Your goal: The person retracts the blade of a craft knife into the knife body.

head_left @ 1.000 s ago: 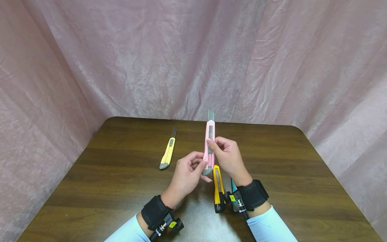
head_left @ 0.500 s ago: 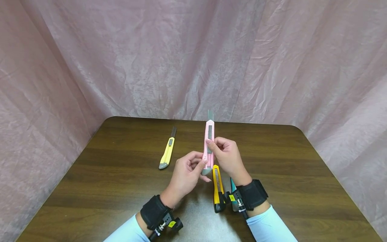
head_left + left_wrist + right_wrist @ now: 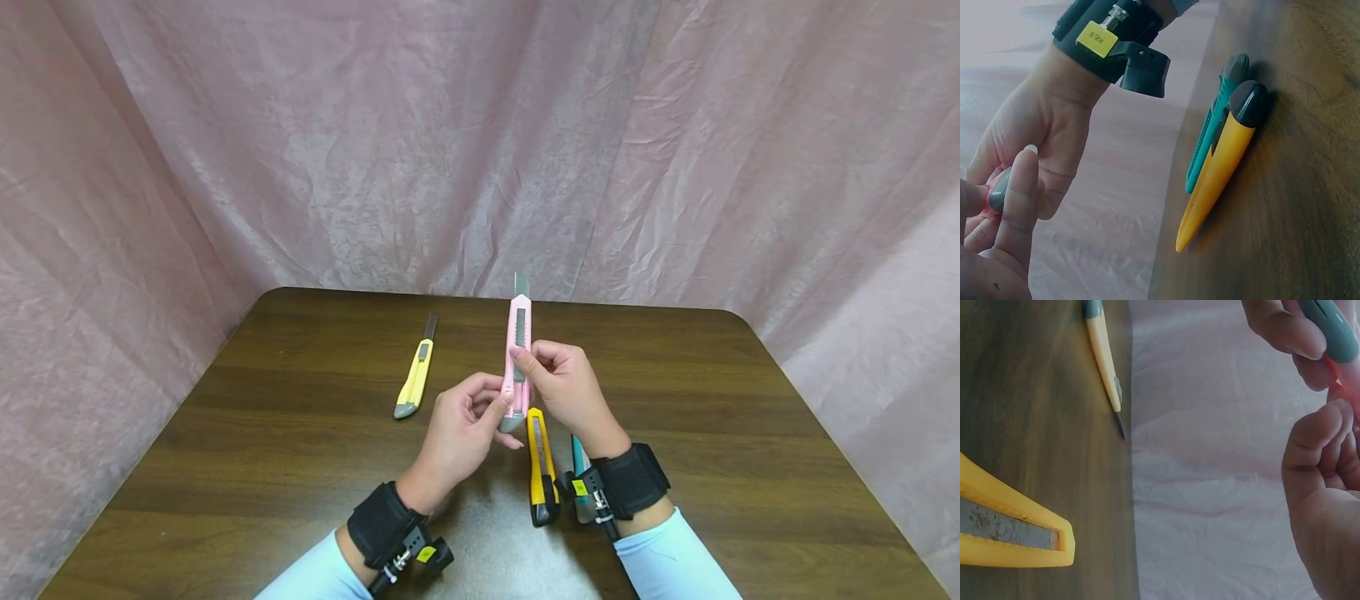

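Both hands hold a pink utility knife (image 3: 519,333) above the table, its blade (image 3: 521,285) extended and pointing away from me. My left hand (image 3: 462,433) pinches the grey-capped lower end between thumb and fingers. Higher up, my right hand (image 3: 567,390) grips the body with its thumb on the slider area; its other fingers curl behind. In the right wrist view the grey end cap (image 3: 1334,331) shows between the left fingers. The left wrist view shows only that cap (image 3: 1000,190) and a little pink, the rest hidden by fingers.
A pale yellow utility knife (image 3: 415,375) lies at the left with its blade out. An orange-yellow and black utility knife (image 3: 542,467) lies below the hands, beside a teal one (image 3: 1211,128) partly covered by the right wrist strap. A pink curtain (image 3: 450,150) hangs behind the wooden table (image 3: 300,467).
Both hands keep their hold on the pink utility knife, which has shifted very slightly left. Its blade stays extended by about the same length. The other knives lie where they were.
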A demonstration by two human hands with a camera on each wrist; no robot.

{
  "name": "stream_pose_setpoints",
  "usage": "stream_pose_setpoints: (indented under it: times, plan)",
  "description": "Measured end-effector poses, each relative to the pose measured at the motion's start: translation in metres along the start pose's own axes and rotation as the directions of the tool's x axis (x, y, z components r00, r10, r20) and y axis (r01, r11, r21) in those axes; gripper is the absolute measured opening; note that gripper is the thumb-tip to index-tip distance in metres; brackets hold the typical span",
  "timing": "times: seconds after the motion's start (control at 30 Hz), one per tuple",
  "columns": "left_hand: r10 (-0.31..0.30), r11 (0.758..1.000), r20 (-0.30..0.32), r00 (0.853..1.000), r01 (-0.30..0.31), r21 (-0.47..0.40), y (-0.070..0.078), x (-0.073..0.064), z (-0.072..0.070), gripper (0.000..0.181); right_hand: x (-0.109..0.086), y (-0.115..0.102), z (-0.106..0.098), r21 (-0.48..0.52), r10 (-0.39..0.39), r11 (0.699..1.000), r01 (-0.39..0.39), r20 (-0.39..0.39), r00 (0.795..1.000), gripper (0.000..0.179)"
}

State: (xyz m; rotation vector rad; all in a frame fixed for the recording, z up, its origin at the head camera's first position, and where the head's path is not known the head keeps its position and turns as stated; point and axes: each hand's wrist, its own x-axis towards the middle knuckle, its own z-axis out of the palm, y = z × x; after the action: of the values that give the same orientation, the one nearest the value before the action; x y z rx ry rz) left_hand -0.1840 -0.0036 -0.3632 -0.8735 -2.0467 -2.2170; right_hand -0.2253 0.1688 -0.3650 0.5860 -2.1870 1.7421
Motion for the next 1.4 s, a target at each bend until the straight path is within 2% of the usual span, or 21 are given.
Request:
stream_pose_setpoints:
  times: [0.13, 0.23, 0.43, 0.63, 0.83, 0.97, 1.07, 1.2, 1.4]
  plan:
    - [-0.007, 1.000, 0.001, 1.000, 0.007, -0.008, -0.013, 0.002, -0.003, 0.017, 0.000, -0.003, 0.001, 0.007, 0.003, 1.000, -0.003, 0.002, 1.000, 0.021]
    - [-0.006, 1.000, -0.005, 1.000, 0.006, -0.007, -0.021, 0.003, -0.004, 0.016, -0.001, -0.016, 0.002, 0.023, -0.008, 1.000, 0.008, 0.017, 1.000, 0.018]
    - [0.025, 1.000, -0.014, 1.000, -0.025, 0.003, -0.025, 0.004, -0.005, 0.015, -0.003, -0.032, 0.004, 0.032, -0.013, 0.999, 0.012, 0.029, 0.999, 0.017]
    - [0.030, 1.000, -0.016, 0.999, -0.030, 0.002, -0.023, 0.004, -0.004, 0.014, -0.004, -0.034, 0.001, 0.024, 0.024, 0.999, -0.025, 0.049, 0.999, 0.024]
    - [0.015, 1.000, -0.017, 1.000, -0.015, -0.007, -0.023, 0.005, -0.004, 0.012, -0.003, -0.034, 0.001, 0.041, -0.018, 0.999, 0.015, 0.077, 0.997, 0.017]
    - [-0.002, 1.000, -0.021, 1.000, 0.002, -0.007, -0.007, 0.004, -0.002, 0.013, -0.004, -0.031, 0.002, 0.055, -0.041, 0.998, 0.037, 0.065, 0.997, 0.015]
    - [-0.014, 1.000, -0.021, 1.000, 0.014, 0.003, 0.005, 0.003, 0.000, 0.014, -0.004, -0.031, 0.000, 0.046, -0.019, 0.999, 0.016, 0.063, 0.998, 0.017]
    - [-0.012, 1.000, -0.021, 1.000, 0.012, 0.012, 0.006, 0.003, 0.001, 0.014, -0.004, -0.033, -0.003, 0.041, 0.027, 0.999, -0.031, 0.095, 0.995, 0.020]
    - [-0.016, 1.000, -0.026, 1.000, 0.016, 0.001, 0.006, 0.004, 0.001, 0.012, -0.004, -0.030, -0.004, 0.039, -0.020, 0.999, 0.015, 0.132, 0.991, 0.015]
